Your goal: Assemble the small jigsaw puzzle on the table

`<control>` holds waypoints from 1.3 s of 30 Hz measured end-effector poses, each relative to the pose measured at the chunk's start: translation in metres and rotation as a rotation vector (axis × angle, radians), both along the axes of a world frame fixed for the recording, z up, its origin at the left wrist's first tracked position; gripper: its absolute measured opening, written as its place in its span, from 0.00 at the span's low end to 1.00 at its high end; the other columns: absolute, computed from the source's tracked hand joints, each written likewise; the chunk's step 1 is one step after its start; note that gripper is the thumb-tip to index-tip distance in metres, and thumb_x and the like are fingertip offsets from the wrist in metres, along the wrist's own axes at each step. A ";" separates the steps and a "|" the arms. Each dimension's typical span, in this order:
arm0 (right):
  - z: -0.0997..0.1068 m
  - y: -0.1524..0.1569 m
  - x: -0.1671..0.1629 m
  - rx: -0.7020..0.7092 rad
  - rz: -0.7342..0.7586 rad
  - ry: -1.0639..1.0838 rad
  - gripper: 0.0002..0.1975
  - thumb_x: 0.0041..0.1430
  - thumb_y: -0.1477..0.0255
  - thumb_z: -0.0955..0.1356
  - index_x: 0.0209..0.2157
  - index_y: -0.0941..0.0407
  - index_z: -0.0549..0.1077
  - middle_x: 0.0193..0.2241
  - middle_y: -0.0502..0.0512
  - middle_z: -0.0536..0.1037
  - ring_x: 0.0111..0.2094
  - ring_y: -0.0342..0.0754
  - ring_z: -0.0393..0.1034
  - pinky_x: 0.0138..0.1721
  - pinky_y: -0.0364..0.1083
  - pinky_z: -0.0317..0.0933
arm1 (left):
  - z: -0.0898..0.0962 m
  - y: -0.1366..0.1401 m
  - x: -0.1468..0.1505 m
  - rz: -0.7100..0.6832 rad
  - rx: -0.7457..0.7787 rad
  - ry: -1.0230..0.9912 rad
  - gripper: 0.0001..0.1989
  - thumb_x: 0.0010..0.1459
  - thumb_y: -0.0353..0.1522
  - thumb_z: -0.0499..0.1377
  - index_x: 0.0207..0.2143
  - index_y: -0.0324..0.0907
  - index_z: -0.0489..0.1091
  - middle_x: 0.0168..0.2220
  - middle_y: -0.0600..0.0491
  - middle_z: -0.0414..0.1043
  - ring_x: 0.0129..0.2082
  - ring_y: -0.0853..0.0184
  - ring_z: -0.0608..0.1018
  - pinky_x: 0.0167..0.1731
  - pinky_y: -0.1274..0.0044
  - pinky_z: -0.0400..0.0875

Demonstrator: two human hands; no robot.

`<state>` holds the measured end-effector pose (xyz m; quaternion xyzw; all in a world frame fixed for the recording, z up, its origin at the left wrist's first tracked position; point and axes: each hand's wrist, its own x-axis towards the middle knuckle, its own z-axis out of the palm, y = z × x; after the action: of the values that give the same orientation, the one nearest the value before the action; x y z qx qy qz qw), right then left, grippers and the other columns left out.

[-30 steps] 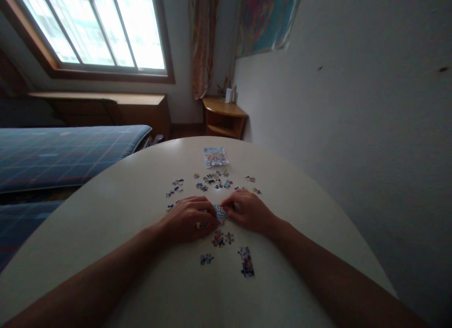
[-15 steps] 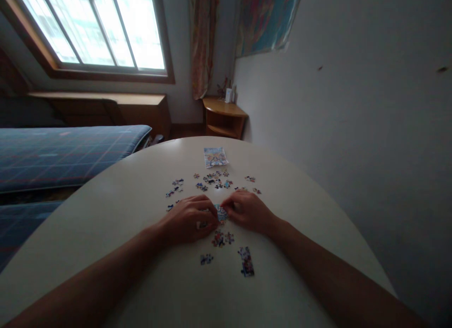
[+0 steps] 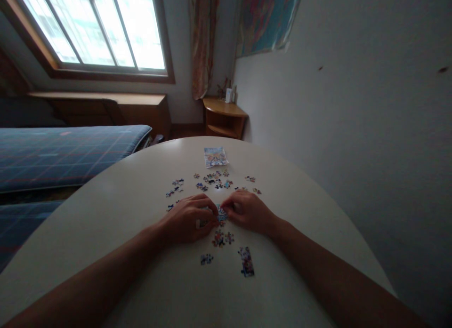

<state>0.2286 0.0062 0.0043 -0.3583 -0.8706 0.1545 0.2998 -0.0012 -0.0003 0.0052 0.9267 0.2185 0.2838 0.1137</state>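
Between my hands is a small bluish patch of jigsaw puzzle pieces (image 3: pixel 222 212), partly covered by my fingers. My left hand (image 3: pixel 190 218) curls its thumb and fingers onto the patch's left edge. From the other side my right hand (image 3: pixel 251 212) pinches the right edge with thumb and forefinger. Just below lies a cluster of loose puzzle pieces (image 3: pixel 219 238). Closer to me are two linked pieces (image 3: pixel 206 259) and a joined dark, colourful strip of puzzle (image 3: pixel 246 261). Beyond my hands, several more puzzle pieces (image 3: pixel 213 180) are scattered.
A printed picture sheet (image 3: pixel 215 157) lies toward the far side of the round white table (image 3: pixel 141 177). Left of the table is a plaid mattress (image 3: pixel 70 151). A wooden corner shelf (image 3: pixel 226 108) stands behind, and a wall (image 3: pixel 339 121) runs along the right.
My fingers have shifted very slightly at the bluish patch. The other pieces and the picture sheet lie where they were.
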 end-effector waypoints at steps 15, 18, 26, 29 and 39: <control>0.004 -0.001 0.002 0.013 0.092 -0.126 0.16 0.52 0.62 0.75 0.41 0.54 0.79 0.35 0.55 0.78 0.39 0.50 0.71 0.46 0.50 0.61 | -0.005 0.005 -0.001 0.155 -0.119 0.059 0.16 0.53 0.31 0.61 0.46 0.44 0.69 0.45 0.49 0.74 0.47 0.59 0.74 0.50 0.65 0.69; 0.002 -0.002 0.002 0.025 0.088 -0.126 0.16 0.53 0.61 0.74 0.41 0.54 0.79 0.36 0.55 0.78 0.39 0.50 0.71 0.46 0.50 0.61 | -0.005 0.005 -0.001 0.158 -0.124 0.063 0.16 0.53 0.30 0.61 0.46 0.45 0.69 0.45 0.50 0.75 0.47 0.59 0.74 0.50 0.66 0.69; 0.001 -0.001 0.002 0.044 0.125 -0.121 0.13 0.54 0.63 0.74 0.40 0.54 0.80 0.36 0.55 0.78 0.39 0.49 0.71 0.46 0.49 0.62 | -0.004 0.005 0.000 0.236 -0.148 0.057 0.09 0.61 0.30 0.56 0.44 0.44 0.70 0.42 0.50 0.76 0.45 0.62 0.76 0.46 0.69 0.71; 0.000 0.000 0.003 0.046 0.136 -0.098 0.12 0.55 0.63 0.74 0.39 0.53 0.80 0.37 0.55 0.78 0.40 0.48 0.71 0.47 0.50 0.62 | -0.005 0.005 0.000 0.240 -0.150 0.062 0.08 0.62 0.31 0.55 0.44 0.44 0.70 0.42 0.50 0.76 0.45 0.62 0.76 0.46 0.70 0.71; 0.000 0.001 0.004 0.037 0.153 -0.096 0.11 0.55 0.63 0.74 0.39 0.53 0.78 0.40 0.54 0.77 0.42 0.48 0.70 0.49 0.50 0.61 | -0.007 0.006 0.000 0.231 -0.133 0.057 0.08 0.63 0.31 0.54 0.43 0.45 0.70 0.43 0.51 0.76 0.45 0.62 0.76 0.47 0.69 0.71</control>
<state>0.2326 0.0068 0.0042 -0.2921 -0.9115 0.1434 0.2516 -0.0008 0.0054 -0.0022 0.8935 0.3453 0.2533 0.1353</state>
